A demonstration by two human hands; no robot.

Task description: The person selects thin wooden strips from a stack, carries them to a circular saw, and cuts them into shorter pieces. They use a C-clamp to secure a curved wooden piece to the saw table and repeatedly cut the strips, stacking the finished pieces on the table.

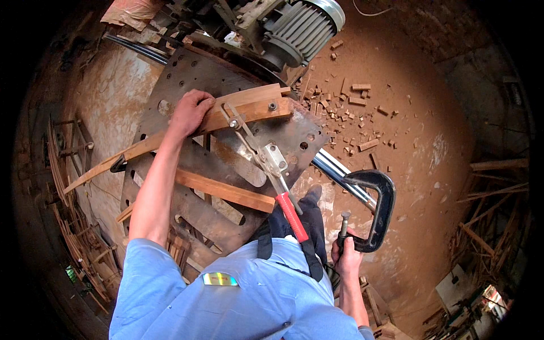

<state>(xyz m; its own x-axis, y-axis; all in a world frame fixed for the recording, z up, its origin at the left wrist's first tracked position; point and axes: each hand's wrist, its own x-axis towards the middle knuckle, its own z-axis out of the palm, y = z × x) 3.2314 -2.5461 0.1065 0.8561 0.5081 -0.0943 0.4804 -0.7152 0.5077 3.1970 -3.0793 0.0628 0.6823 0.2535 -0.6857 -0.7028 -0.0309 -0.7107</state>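
Observation:
A long curved wooden piece [147, 146] lies across the dark metal machine table [190, 67], its left end reaching past the edge. My left hand [191, 113] grips it near the middle, fingers bent over its far side. A second, paler wood strip [255, 93] lies along its far side toward the right end. Over that end reaches a metal toggle clamp [274, 157] with a red handle [292, 218], which points toward my body. Off to the right, clear of the table, my right hand [347, 258] is closed around the screw end of a black C-clamp [385, 209].
A grey finned motor [303, 31] stands beyond the table. Another wooden strip [226, 191] lies on the slotted tabletop near me. Shiny metal rails [343, 175] stick out at right. Small wood offcuts [351, 116] litter the floor; wooden parts [73, 221] are stacked at far left.

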